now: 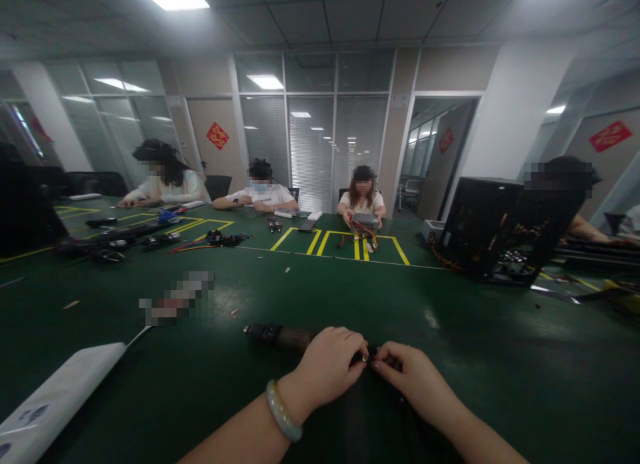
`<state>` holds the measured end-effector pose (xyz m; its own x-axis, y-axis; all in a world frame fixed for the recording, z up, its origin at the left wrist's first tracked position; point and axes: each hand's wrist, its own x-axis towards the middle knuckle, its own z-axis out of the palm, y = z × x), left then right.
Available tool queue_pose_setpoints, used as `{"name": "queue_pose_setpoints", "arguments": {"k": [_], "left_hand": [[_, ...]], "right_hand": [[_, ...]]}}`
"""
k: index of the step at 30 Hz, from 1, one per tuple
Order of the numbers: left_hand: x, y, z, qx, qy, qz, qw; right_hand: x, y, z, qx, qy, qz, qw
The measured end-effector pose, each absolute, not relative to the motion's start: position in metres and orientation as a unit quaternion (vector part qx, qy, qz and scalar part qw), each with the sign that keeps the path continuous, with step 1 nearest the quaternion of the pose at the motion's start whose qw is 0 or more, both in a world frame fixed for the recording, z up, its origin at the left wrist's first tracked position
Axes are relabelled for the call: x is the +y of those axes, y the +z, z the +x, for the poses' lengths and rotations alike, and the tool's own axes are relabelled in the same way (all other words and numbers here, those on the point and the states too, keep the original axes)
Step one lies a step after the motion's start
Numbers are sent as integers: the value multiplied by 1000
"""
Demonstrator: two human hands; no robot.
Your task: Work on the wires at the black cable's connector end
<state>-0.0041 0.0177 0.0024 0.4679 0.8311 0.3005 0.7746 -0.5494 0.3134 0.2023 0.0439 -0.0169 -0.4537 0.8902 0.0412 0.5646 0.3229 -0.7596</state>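
Note:
My left hand [327, 366], with a pale green bracelet on the wrist, curls over a dark cylindrical part [283, 336] lying on the green table [320, 297]. My right hand [413, 377] pinches a small dark piece where both sets of fingertips meet, at the part's right end. A tiny bright fastener shows between the fingertips. A dark object below my hands is hard to make out.
A white flat object [55, 397] lies at the near left. A black computer case [493, 227] stands at the right. Several people sit at the far side with cables, tools and a small metal box [364, 221] inside yellow floor-tape markings.

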Motion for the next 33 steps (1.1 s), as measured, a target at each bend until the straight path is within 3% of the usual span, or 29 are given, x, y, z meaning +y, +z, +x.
{"name": "queue_pose_setpoints", "arguments": {"k": [18,33], "left_hand": [[24,4,-13,444,221,866,70],[8,14,-1,476,170,863,3]], "right_hand": [[47,-31,200,-770,336,-474,264],[34,-23,195,-770,276,-499,286]]}}
